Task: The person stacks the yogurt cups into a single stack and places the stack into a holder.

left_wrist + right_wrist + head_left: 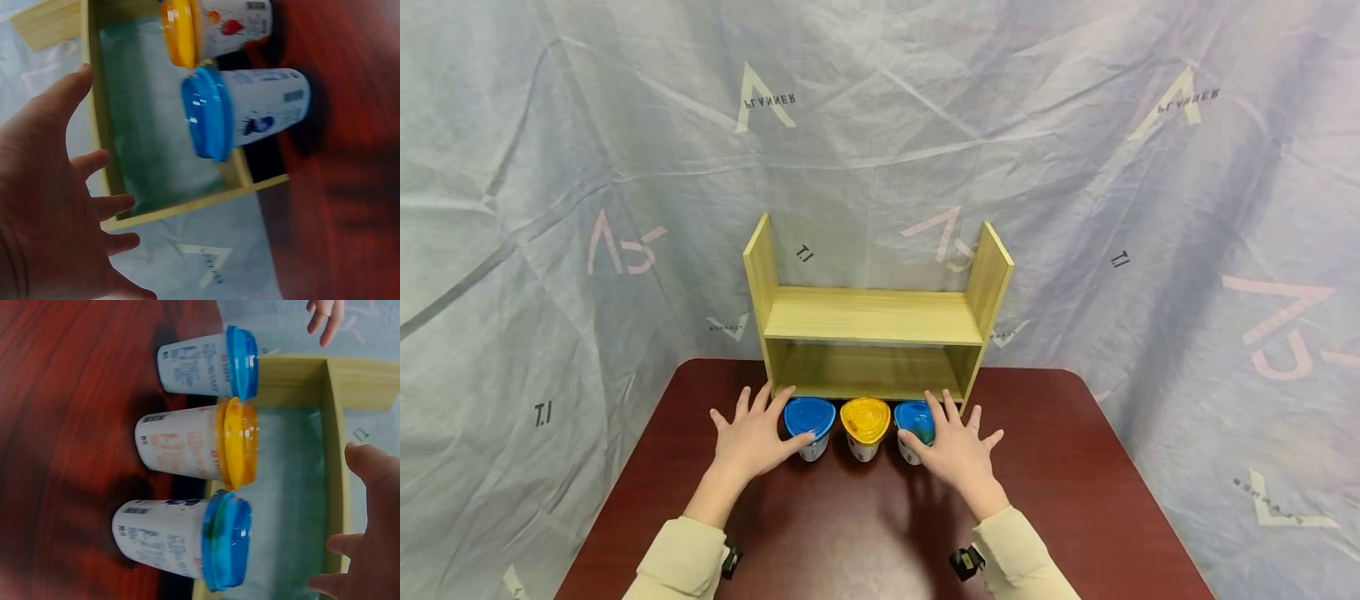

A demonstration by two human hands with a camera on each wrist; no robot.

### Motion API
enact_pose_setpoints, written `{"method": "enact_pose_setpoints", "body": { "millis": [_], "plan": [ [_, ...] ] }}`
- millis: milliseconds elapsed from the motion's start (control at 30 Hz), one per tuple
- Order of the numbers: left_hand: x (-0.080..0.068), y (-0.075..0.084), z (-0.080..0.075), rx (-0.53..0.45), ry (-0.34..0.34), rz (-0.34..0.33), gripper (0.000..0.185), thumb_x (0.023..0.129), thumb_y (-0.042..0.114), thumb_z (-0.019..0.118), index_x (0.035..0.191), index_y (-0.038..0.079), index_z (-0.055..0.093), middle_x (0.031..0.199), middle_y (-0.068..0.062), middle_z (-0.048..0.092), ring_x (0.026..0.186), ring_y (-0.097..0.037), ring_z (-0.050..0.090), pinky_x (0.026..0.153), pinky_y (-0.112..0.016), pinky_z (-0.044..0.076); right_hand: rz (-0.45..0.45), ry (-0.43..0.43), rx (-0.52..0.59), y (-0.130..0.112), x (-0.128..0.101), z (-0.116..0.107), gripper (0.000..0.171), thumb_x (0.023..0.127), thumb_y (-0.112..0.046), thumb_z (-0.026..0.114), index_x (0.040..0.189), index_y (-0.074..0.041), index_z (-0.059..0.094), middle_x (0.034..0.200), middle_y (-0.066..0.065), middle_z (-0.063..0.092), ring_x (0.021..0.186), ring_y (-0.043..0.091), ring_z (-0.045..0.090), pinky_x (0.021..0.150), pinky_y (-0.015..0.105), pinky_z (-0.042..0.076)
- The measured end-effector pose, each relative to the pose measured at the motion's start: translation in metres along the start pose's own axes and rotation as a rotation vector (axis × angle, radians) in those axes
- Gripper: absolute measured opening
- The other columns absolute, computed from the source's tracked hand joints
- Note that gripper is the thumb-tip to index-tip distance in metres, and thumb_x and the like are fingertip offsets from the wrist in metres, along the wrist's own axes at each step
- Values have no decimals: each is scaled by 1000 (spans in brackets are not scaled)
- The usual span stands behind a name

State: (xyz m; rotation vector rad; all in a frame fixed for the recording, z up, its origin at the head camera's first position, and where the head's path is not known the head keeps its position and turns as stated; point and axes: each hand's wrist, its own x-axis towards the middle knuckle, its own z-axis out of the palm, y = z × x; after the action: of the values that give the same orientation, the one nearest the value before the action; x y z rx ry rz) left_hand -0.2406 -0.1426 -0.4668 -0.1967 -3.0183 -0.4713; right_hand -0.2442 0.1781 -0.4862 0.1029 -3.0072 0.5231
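Three white printed cups with coloured lids stand upright in a row on the table. The left cup [810,418] has a blue lid, the middle cup [865,422] a yellow one, and the right cup [913,425] a blue one. My left hand [751,437] hovers near the left cup, fingers spread and thumb apart. Over at the right cup, my right hand [958,448] is spread the same way and partly covers its lid in the head view. Both wrist views show a gap between each hand and the cups. Neither hand holds anything.
Directly behind the cups stands a two-level wooden shelf [872,317] with raised side panels. The dark red table [850,542] ends just behind it. A grey printed cloth [880,125] hangs around the back and sides.
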Motion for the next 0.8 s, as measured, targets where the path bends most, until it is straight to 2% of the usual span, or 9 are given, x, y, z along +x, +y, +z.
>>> {"method": "enact_pose_setpoints", "body": {
  "millis": [233, 500, 800],
  "plan": [
    [0, -12, 16, -19, -23, -27, 89, 86, 69, 64, 156, 20, 41, 158, -23, 35, 145, -53, 23, 99, -87, 7, 23, -4, 11, 9, 2, 11, 89, 90, -71, 56, 159, -20, 34, 162, 20, 29, 139, 67, 13, 93, 91, 1],
    [5, -11, 26, -50, -19, -20, 86, 87, 65, 67, 156, 21, 41, 158, -23, 34, 144, -53, 24, 99, -87, 9, 47, -8, 16, 15, 5, 16, 89, 91, -68, 59, 159, -18, 32, 161, 22, 30, 142, 62, 17, 95, 89, 2],
    [14, -11, 36, -79, -12, -16, 86, 86, 64, 69, 155, 19, 42, 156, -22, 37, 144, -52, 25, 99, -87, 11, 64, 37, 35, 25, 8, 29, 89, 90, -63, 64, 156, -10, 37, 154, 23, 41, 137, 56, 35, 98, 87, 11]
  ]
}}
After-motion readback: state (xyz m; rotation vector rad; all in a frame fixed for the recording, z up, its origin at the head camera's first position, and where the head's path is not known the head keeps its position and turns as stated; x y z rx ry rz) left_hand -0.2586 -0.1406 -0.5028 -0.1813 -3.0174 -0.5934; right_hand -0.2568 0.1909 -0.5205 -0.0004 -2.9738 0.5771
